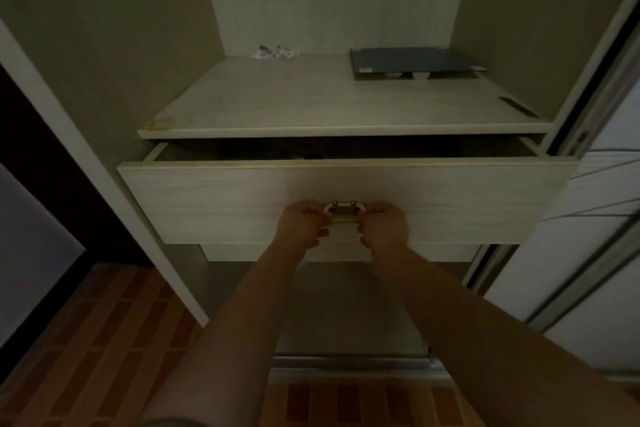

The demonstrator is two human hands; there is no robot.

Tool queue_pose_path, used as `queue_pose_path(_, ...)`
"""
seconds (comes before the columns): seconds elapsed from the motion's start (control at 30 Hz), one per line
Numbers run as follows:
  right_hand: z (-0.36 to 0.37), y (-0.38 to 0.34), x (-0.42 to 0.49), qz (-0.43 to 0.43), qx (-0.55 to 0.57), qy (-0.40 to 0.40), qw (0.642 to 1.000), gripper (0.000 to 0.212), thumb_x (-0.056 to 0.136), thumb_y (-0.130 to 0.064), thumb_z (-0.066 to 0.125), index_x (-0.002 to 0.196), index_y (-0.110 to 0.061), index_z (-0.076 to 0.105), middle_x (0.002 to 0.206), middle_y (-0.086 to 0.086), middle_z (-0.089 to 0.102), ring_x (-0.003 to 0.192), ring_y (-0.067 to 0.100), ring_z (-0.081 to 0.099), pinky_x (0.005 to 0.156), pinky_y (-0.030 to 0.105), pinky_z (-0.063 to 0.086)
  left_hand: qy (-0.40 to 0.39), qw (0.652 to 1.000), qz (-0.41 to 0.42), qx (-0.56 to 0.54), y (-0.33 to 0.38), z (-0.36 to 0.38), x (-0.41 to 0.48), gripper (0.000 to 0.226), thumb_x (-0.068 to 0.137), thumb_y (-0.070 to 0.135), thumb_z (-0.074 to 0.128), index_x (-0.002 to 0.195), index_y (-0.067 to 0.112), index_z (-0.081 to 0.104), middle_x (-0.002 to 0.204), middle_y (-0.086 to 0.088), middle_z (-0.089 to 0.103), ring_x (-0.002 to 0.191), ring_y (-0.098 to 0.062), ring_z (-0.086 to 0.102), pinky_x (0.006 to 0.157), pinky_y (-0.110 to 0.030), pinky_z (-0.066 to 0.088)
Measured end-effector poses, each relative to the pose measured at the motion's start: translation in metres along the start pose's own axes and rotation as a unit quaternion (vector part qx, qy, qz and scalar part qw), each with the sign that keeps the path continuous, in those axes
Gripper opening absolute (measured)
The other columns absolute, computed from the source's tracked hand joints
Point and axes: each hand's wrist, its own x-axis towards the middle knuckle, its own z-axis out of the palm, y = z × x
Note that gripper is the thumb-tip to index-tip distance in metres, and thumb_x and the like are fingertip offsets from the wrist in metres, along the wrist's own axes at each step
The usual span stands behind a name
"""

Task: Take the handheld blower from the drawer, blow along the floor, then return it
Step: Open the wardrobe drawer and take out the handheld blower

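Gripping the drawer handle [344, 212] from both ends: left hand [300, 222] curled shut over its left end, right hand [384, 226] curled shut over its right end, thumbs tucked below, a two-handed hold that probably keeps the wide drawer [242, 201] running straight. Drawn only partway out, leaving a narrow dark gap under the shelf [311, 97]. No sight of the handheld blower; presumably inside the drawer, hidden in shadow. Impossible to tell from the hold alone whether opening or closing. Set in a pale wood-grain wardrobe, dimly lit. At left, brick-patterned floor [114, 329] in orange and brown. On the shelf, small crumpled scraps [276, 52] at the back, then a flat dark board [412, 62] at right. Farthest right, sliding door [588, 253] pushed aside on its track.
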Motion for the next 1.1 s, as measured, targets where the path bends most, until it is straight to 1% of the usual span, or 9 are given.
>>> queue_pose_path(0.13, -0.008, 0.016, -0.011, -0.007, -0.018, 0.007, 1.000, 0.021, 0.077, -0.018, 0.064, 0.065, -0.033, 0.054, 0.094, 0.014, 0.072, 0.090, 0.036, 0.069, 0.083, 0.055, 0.056, -0.003, 1.000, 0.012, 0.025, -0.007, -0.006, -0.021, 0.017, 0.079, 0.013, 0.073, 0.093, 0.012, 0.063, 0.074, -0.002, 0.064, 0.056, -0.012, 0.060, 0.047, -0.021, 0.041)
queue_pose_path(0.37, -0.025, 0.021, -0.055, -0.017, -0.017, 0.015, 1.000, 0.023, 0.080, -0.020, 0.067, 0.066, -0.032, 0.054, 0.086, 0.010, 0.071, 0.088, 0.035, 0.070, 0.081, 0.054, 0.057, 0.000, 0.999, 0.045, 0.024, -0.023, -0.014, -0.057, 0.016, 0.079, 0.014, 0.075, 0.077, 0.015, 0.059, 0.071, -0.003, 0.065, 0.042, -0.004, 0.060, 0.035, -0.013, 0.039)
queue_pose_path(0.5, -0.031, 0.030, -0.073, -0.021, -0.021, 0.027, 0.999, 0.020, 0.080, -0.022, 0.068, 0.067, -0.031, 0.056, 0.088, 0.011, 0.072, 0.087, 0.034, 0.070, 0.080, 0.054, 0.057, -0.004, 0.997, 0.056, 0.044, -0.030, -0.019, -0.076, 0.014, 0.079, 0.014, 0.076, 0.078, 0.014, 0.062, 0.080, -0.007, 0.067, 0.053, -0.012, 0.063, 0.035, -0.010, 0.038)
queue_pose_path(0.67, -0.039, 0.033, -0.092, -0.042, -0.040, 0.044, 0.997, 0.018, 0.079, -0.021, 0.069, 0.067, -0.030, 0.058, 0.085, 0.010, 0.072, 0.086, 0.034, 0.070, 0.079, 0.051, 0.057, -0.019, 0.996, 0.054, 0.072, -0.034, -0.024, -0.094, 0.011, 0.077, 0.017, 0.077, 0.080, 0.012, 0.067, 0.076, -0.007, 0.069, 0.055, -0.012, 0.065, 0.034, -0.015, 0.040)
queue_pose_path(0.77, -0.047, 0.027, -0.106, -0.061, -0.060, 0.056, 0.995, 0.001, 0.081, -0.021, 0.068, 0.080, -0.021, 0.069, 0.086, 0.008, 0.072, 0.086, 0.028, 0.068, 0.079, 0.042, 0.056, -0.026, 0.994, 0.054, 0.090, -0.034, -0.027, -0.102, 0.010, 0.077, 0.020, 0.076, 0.077, 0.015, 0.067, 0.076, -0.005, 0.070, 0.056, -0.013, 0.066, 0.038, -0.017, 0.042)
queue_pose_path(0.83, -0.057, 0.021, -0.113, -0.063, -0.064, 0.070, 0.993, 0.012, 0.083, -0.021, 0.063, 0.089, -0.014, 0.070, 0.086, 0.005, 0.069, 0.082, 0.022, 0.064, 0.067, 0.030, 0.050, -0.042, 0.988, 0.068, 0.129, -0.029, -0.032, -0.108, 0.007, 0.079, 0.023, 0.074, 0.078, 0.016, 0.071, 0.078, -0.005, 0.071, 0.060, -0.016, 0.068, 0.046, -0.021, 0.045)
queue_pose_path(0.9, -0.066, 0.009, -0.118, -0.083, -0.043, 0.085, 0.992, 0.015, 0.086, -0.021, 0.057, 0.088, -0.011, 0.067, 0.081, 0.004, 0.064, 0.074, 0.019, 0.057, 0.057, 0.023, 0.039, -0.060, 0.981, 0.071, 0.172, -0.016, -0.038, -0.116, 0.011, 0.082, 0.023, 0.069, 0.076, 0.014, 0.072, 0.081, -0.007, 0.073, 0.063, -0.020, 0.069, 0.056, -0.025, 0.048)
queue_pose_path(1.0, -0.077, -0.017, -0.120, -0.159, -0.015, 0.107, 0.981, 0.018, 0.089, -0.019, 0.051, 0.085, -0.007, 0.064, 0.079, 0.012, 0.062, 0.073, 0.022, 0.055, 0.059, 0.025, 0.040, -0.058, 0.973, 0.081, 0.209, 0.024, -0.051, -0.128, 0.019, 0.088, 0.024, 0.059, 0.083, 0.009, 0.069, 0.084, -0.009, 0.072, 0.071, -0.023, 0.069, 0.063, -0.029, 0.050)
queue_pose_path(1.1, -0.082, -0.049, -0.118, -0.211, 0.030, 0.061, 0.975, 0.014, 0.091, -0.020, 0.053, 0.085, -0.015, 0.065, 0.085, 0.011, 0.066, 0.082, 0.025, 0.061, 0.075, 0.036, 0.051, -0.087, 0.988, 0.111, 0.064, 0.070, -0.065, -0.135, 0.014, 0.093, 0.020, 0.053, 0.092, 0.012, 0.064, 0.084, -0.010, 0.064, 0.067, -0.021, 0.056, 0.057, -0.026, 0.041)
